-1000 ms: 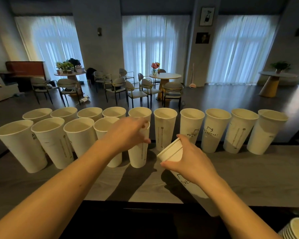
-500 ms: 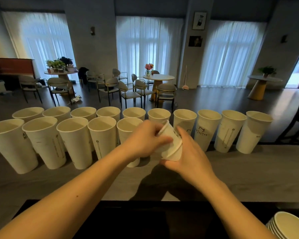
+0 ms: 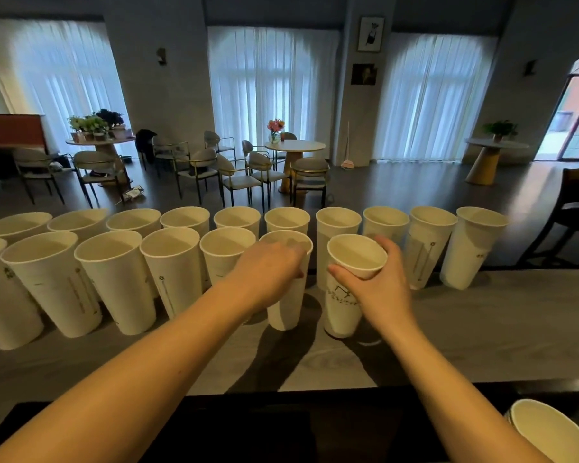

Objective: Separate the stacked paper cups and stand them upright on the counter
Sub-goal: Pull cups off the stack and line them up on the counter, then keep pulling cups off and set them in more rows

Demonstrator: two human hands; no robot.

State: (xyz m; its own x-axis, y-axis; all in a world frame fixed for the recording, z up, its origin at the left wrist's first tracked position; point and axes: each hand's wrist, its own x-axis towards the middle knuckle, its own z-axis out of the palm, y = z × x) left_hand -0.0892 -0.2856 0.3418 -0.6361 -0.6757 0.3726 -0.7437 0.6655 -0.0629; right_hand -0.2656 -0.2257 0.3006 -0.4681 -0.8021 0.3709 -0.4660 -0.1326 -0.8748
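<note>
Two rows of several tall white paper cups stand upright on the grey counter. My left hand grips the upper side of a white cup standing at the right end of the front row. Just to its right, my right hand is wrapped around the rim of another printed white cup, upright with its base on or just above the counter. I cannot tell if more cups are nested inside it.
A stack of nested white cups lies at the lower right corner on the dark ledge below the counter. Bare counter lies right of my right hand. Behind the counter are chairs and round tables.
My hands met at the tilted stack and my left hand drew one cup off to the left. Both cups now stand upright side by side; the view shifted slightly right.
</note>
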